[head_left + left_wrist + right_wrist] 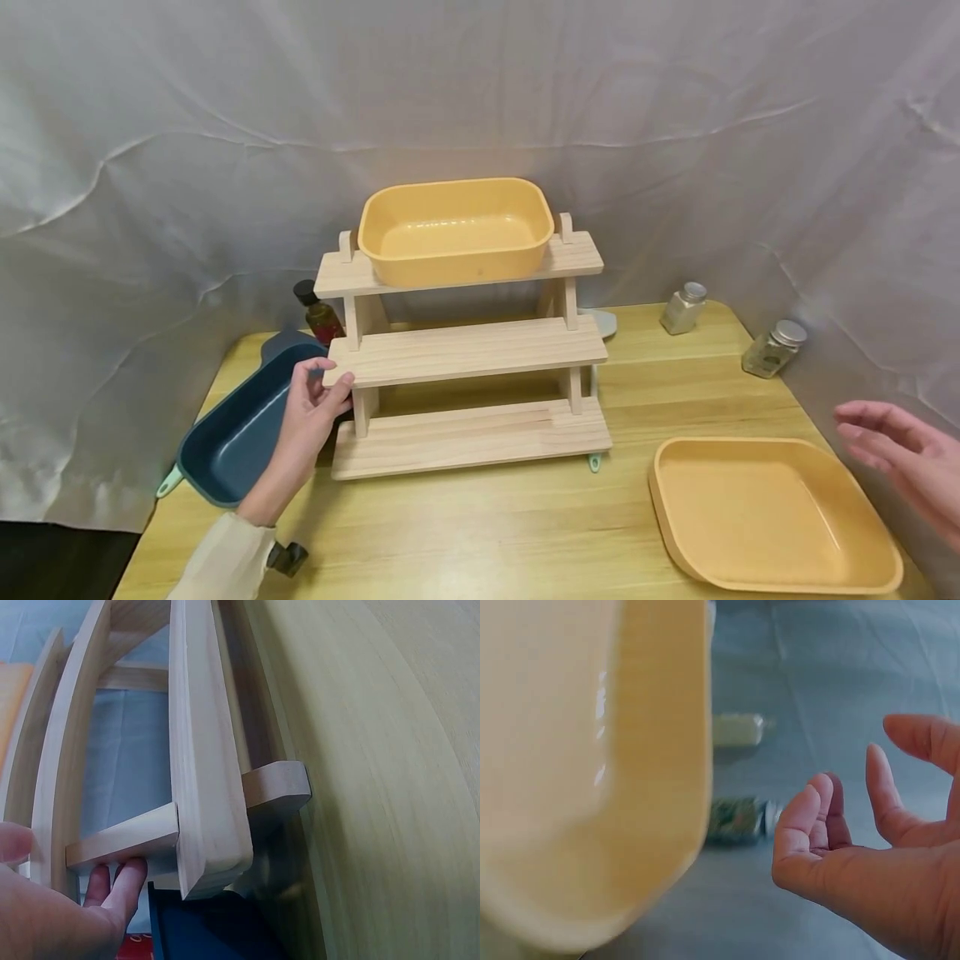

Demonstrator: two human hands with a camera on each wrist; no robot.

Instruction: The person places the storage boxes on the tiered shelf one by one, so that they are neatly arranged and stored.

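A three-tier wooden shelf point(472, 354) stands on the table. My left hand point(311, 417) grips the left end of its middle board, and the left wrist view shows two fingers point(127, 889) against the side support below. On the top board sits a yellow bin point(461, 268), level and with nothing in it. My right hand point(907, 458) is off to the far right with loosely bent fingers and holds nothing. Beside it, at the front right of the table, lies a second yellow bin point(772, 512), whose wall point(664, 750) fills the left of the right wrist view.
A dark blue bin point(251, 433) lies left of the shelf, partly behind my left arm. A dark-capped bottle point(322, 318) stands behind it. Two silver-lidded jars point(682, 312) are at the back right. A mint-green handle end point(595, 462) pokes out under the shelf. Grey curtains surround the table.
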